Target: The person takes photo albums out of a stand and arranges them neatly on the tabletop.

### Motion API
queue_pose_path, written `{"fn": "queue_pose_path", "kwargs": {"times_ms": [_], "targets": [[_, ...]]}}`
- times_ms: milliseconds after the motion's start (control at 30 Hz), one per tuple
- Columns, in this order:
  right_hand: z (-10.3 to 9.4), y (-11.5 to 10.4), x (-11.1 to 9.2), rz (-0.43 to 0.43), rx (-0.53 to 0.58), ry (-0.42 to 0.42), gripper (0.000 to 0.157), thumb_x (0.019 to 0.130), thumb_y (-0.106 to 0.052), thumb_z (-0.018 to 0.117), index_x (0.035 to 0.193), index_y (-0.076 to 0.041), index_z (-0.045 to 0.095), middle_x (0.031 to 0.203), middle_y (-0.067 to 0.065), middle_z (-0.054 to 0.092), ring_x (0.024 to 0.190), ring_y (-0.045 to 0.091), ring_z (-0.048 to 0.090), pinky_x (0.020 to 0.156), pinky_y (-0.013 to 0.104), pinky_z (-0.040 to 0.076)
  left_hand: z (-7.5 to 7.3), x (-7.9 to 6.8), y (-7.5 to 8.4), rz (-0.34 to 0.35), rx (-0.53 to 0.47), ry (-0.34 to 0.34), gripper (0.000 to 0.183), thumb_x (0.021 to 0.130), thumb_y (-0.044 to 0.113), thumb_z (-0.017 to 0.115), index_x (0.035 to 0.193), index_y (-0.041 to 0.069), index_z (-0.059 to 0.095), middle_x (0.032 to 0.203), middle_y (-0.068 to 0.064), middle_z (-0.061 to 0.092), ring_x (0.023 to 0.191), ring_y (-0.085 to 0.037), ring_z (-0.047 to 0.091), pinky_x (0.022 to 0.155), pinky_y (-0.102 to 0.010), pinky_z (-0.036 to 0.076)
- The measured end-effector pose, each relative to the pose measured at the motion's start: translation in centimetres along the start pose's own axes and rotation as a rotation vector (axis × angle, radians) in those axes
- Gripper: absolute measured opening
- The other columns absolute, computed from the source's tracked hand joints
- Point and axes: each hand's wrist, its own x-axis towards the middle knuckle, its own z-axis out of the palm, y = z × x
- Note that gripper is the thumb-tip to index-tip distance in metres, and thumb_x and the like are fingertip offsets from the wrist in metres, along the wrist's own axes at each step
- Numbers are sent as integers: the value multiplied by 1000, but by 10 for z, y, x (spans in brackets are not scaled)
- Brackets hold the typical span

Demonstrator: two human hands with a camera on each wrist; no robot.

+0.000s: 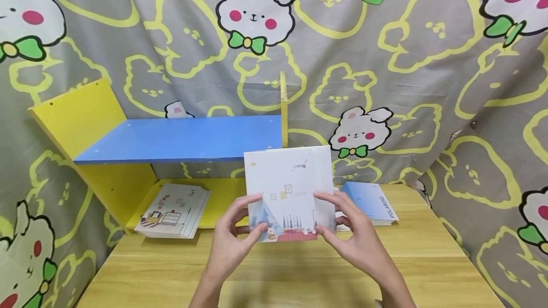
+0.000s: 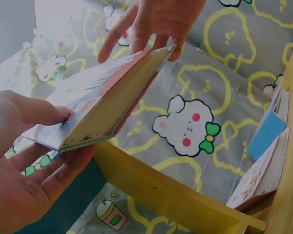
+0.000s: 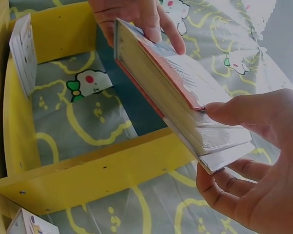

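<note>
Both hands hold a thick square book [image 1: 288, 179] up above the table, its white cover facing me. The cover carries pastel drawings, small frames and a few printed characters. My left hand [image 1: 233, 239] pinches the book's left edge, thumb on the cover and fingers behind. On the opposite edge my right hand [image 1: 359, 241] grips it the same way. In the right wrist view the page block [image 3: 185, 122] shows along the side, and the part near the right thumb stands slightly apart from the red-edged cover.
A yellow and blue shelf [image 1: 184, 139] stands at the back left of the wooden table [image 1: 291, 274]. On its lower board lies a stack of white illustrated books [image 1: 173, 210]. A blue book marked POLAROID [image 1: 370, 201] lies behind the right hand. A patterned curtain [image 1: 325, 70] hangs behind.
</note>
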Motion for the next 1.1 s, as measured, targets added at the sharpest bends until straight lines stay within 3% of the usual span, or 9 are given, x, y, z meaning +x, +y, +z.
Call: {"fn": "queue_pose_path", "kwargs": {"times_ms": [367, 533, 1100], "targets": [[-11, 2, -3, 20, -53, 22, 67, 86, -2, 82, 142, -29, 59, 140, -8, 56, 104, 15, 56, 76, 28, 60, 12, 5, -2, -17, -17, -9, 56, 87, -4, 78, 138, 15, 63, 138, -5, 60, 103, -24, 70, 69, -39, 64], [-15, 4, -7, 30, -85, 47, 66, 87, -4, 82, 143, -29, 58, 140, -8, 56, 103, 13, 55, 81, 28, 59, 17, 10, -4, 11, -33, -38, 55, 89, -4, 77, 139, 13, 62, 138, -8, 60, 102, -24, 71, 70, -39, 64], [-29, 0, -5, 17, -48, 40, 69, 85, 2, 82, 144, -24, 58, 143, -5, 53, 108, 14, 58, 80, 25, 59, 30, 14, -4, 44, -42, -33, 55, 89, -5, 77, 139, 12, 62, 140, -7, 59, 102, -23, 71, 70, -38, 64]]}}
